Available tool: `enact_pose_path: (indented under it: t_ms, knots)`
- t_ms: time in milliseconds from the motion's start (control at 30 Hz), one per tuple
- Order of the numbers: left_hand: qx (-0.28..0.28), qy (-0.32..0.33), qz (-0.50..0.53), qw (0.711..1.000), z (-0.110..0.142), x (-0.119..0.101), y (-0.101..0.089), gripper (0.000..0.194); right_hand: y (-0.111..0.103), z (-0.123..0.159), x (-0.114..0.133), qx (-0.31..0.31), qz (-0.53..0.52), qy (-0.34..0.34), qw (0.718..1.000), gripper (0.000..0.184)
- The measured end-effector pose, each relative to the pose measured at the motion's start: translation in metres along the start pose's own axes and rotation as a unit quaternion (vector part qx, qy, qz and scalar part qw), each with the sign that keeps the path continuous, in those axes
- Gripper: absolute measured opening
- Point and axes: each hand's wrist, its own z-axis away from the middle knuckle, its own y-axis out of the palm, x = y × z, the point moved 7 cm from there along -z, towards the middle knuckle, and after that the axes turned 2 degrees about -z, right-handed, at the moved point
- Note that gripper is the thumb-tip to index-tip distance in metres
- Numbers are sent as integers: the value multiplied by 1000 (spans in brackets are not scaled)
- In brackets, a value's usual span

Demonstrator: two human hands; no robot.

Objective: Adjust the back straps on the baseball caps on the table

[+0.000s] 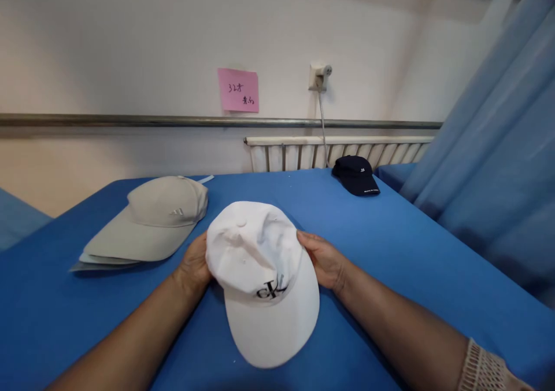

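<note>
Head | beige cap (162, 211) left of white cap (262, 284) | navy cap (354, 174) beyond

The white curved-brim fabric cap (261, 269) bears black lettering (272, 290); the beige curved-brim fabric cap (151, 220), a silvery emblem (177, 212); the navy curved-brim fabric cap (353, 178), white markings (363, 170).

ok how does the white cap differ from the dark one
The white cap bears large black lettering; the dark cap has a small pale mark. The white cap is held between the left hand and right hand; the dark cap lies on the blue surface, untouched. The white cap's crown is dented, the dark cap's looks rounded. Both brims point roughly toward the camera.
</note>
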Motion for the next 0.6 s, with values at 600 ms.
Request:
enact_pose_path:
  t_ms: [600]
  knots:
    - [-54,-34,11,998,-5,32,-3,30,-8,-7,18,-21,-39,-28,999,41]
